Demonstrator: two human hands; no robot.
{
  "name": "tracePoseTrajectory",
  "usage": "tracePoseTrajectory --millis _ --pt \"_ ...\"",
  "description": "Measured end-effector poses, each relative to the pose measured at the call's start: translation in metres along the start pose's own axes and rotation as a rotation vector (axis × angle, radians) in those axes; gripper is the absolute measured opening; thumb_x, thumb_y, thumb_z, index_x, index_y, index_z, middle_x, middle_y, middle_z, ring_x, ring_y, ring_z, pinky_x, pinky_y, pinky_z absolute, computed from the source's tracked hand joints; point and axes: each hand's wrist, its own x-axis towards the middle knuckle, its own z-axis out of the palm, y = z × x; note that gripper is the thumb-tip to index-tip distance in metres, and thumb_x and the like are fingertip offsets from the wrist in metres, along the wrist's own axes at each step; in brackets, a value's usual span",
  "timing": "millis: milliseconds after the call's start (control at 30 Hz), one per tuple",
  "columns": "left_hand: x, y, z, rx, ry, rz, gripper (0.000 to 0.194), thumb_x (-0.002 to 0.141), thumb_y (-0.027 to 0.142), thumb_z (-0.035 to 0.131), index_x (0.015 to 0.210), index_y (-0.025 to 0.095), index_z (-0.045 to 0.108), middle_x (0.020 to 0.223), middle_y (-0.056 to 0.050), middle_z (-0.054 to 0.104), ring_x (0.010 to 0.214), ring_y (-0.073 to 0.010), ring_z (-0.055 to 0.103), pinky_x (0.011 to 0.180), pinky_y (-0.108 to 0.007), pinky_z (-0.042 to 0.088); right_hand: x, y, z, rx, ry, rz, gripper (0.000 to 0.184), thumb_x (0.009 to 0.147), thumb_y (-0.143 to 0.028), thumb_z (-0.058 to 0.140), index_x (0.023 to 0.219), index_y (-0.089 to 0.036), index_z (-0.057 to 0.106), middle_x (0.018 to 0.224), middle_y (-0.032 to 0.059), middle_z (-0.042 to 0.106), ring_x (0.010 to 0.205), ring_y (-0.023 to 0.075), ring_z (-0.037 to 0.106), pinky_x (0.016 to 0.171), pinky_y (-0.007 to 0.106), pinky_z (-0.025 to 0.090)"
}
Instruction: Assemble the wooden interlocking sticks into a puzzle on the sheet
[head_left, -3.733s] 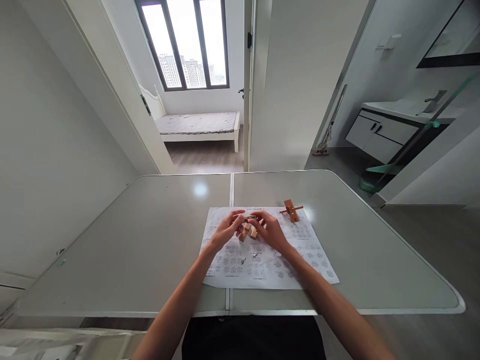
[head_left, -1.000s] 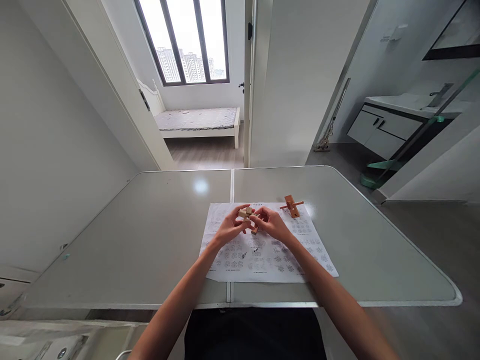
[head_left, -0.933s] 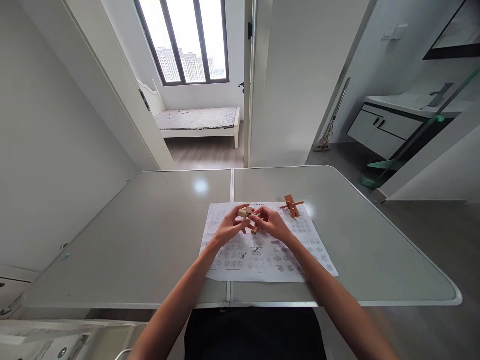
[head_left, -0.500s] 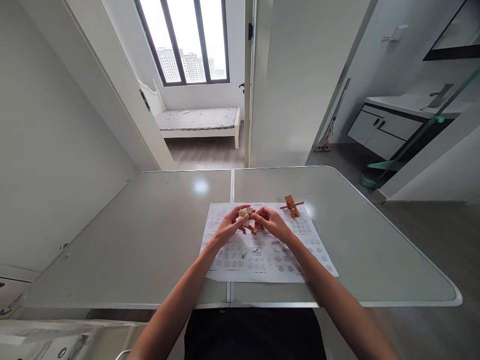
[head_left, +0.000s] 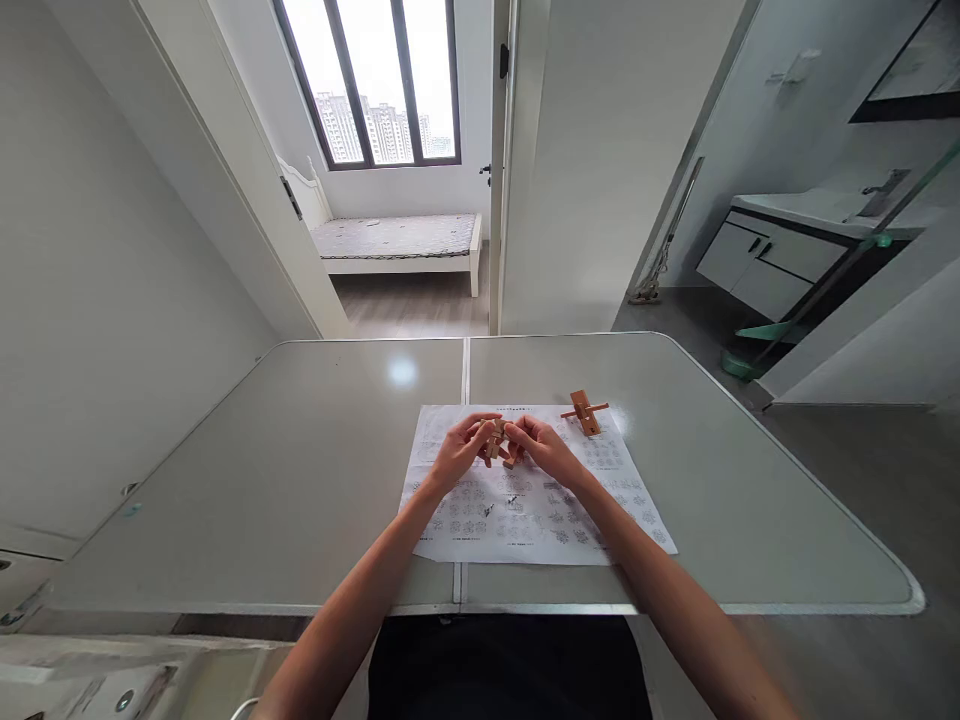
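Between my two hands, just above the printed sheet, is a small wooden block puzzle of light interlocking pieces. My left hand grips it from the left, with thumb and fingers closed on it. From the right, my right hand pinches its upper edge. A reddish-brown wooden piece shows just below the right fingertips; I cannot tell whether it lies on the paper or is joined to the puzzle. Under both hands spreads the white paper sheet, covered in small printed diagrams.
A reddish-brown wooden assembly with a crossing rod sits at the sheet's far right corner. The grey table has a seam down its middle. Beyond stand a bed, a door and a washbasin cabinet.
The light block puzzle has turned slightly between my fingers, and its pale top faces look darker now. Both hands stay in nearly the same place.
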Motion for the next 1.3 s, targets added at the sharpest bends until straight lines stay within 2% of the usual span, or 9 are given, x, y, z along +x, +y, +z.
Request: tracePoseTrajectory --millis 267,400,567,733,833,900,1033,1167,1300 --pt "-0.001 0.001 0.003 0.001 0.079 -0.005 0.053 0.088 0.058 0.074 0.118 0.015 0.072 0.084 -0.008 0.076 0.065 -0.0175 0.072 0.050 -0.025 0.054 0.001 0.002 0.003 0.026 -0.036 -0.017 0.049 0.094 -0.072 0.058 0.087 -0.023 0.051 0.068 -0.0009 0.064 0.061 0.0166 0.059 0.063 0.031 0.049" --pt "-0.002 0.002 0.005 -0.001 0.097 0.003 0.054 0.088 0.059 0.074 0.118 0.015 0.073 0.082 -0.007 0.076 0.066 -0.0176 0.072 0.050 -0.025 0.054 -0.002 0.000 0.005 -0.027 -0.036 -0.045 0.047 0.092 -0.069 0.065 0.090 -0.023 0.053 0.069 -0.0016 0.064 0.061 0.0166 0.059 0.063 0.031 0.050" --pt "-0.002 0.003 0.007 0.005 0.116 -0.004 0.053 0.087 0.059 0.074 0.117 0.016 0.073 0.080 -0.006 0.076 0.066 -0.0180 0.073 0.050 -0.024 0.052 -0.004 -0.002 0.009 -0.118 0.011 -0.065 0.047 0.096 -0.070 0.057 0.089 -0.024 0.056 0.066 -0.0012 0.063 0.059 0.0172 0.058 0.062 0.031 0.049" --pt "-0.001 0.000 0.009 0.005 0.147 -0.010 0.050 0.087 0.060 0.074 0.109 0.016 0.075 0.076 -0.006 0.076 0.060 -0.0161 0.070 0.049 -0.024 0.047 -0.004 -0.003 0.013 -0.242 0.003 -0.114 0.059 0.099 -0.074 0.043 0.076 -0.022 0.060 0.069 0.0021 0.061 0.062 0.0177 0.056 0.064 0.032 0.047" --pt "0.000 -0.001 0.009 0.005 0.167 -0.010 0.049 0.086 0.062 0.073 0.101 0.016 0.076 0.087 -0.009 0.079 0.062 -0.0161 0.071 0.049 -0.024 0.047 -0.003 -0.003 0.014 -0.286 -0.005 -0.134 0.067 0.098 -0.077 0.039 0.066 -0.021 0.057 0.077 0.0051 0.062 0.065 0.0178 0.056 0.063 0.031 0.046" --pt "0.000 0.000 0.010 0.011 0.176 -0.004 0.049 0.086 0.063 0.073 0.100 0.016 0.077 0.100 -0.011 0.080 0.069 -0.0172 0.073 0.053 -0.026 0.052 -0.002 -0.002 0.014 -0.285 0.008 -0.124 0.067 0.097 -0.078 0.040 0.066 -0.021 0.057 0.077 0.0050 0.062 0.063 0.0174 0.054 0.061 0.031 0.045" --pt "-0.001 0.003 0.012 0.000 0.180 -0.018 0.049 0.088 0.062 0.072 0.111 0.019 0.076 0.118 -0.012 0.078 0.089 -0.0213 0.076 0.075 -0.033 0.061 -0.002 -0.001 0.014 -0.269 0.032 -0.108 0.063 0.098 -0.076 0.041 0.069 -0.022 0.057 0.068 0.0023 0.058 0.059 0.0169 0.051 0.058 0.030 0.044" --pt "0.000 0.001 0.011 -0.040 0.134 -0.102 0.055 0.088 0.066 0.069 0.107 0.015 0.076 0.100 -0.011 0.079 0.085 -0.0225 0.076 0.077 -0.034 0.061 -0.003 -0.001 0.013 -0.280 0.053 -0.124 0.063 0.099 -0.075 0.042 0.068 -0.022 0.055 0.064 0.0013 0.057 0.058 0.0165 0.052 0.058 0.030 0.045" --pt "0.000 0.000 0.010 -0.063 0.076 -0.083 0.054 0.089 0.066 0.068 0.102 0.014 0.076 0.093 -0.010 0.078 0.083 -0.0221 0.075 0.081 -0.036 0.061 -0.004 0.000 0.013 -0.261 0.053 -0.116 0.062 0.099 -0.074 0.044 0.068 -0.022 0.057 0.063 0.0010 0.057 0.058 0.0165 0.053 0.058 0.030 0.045"
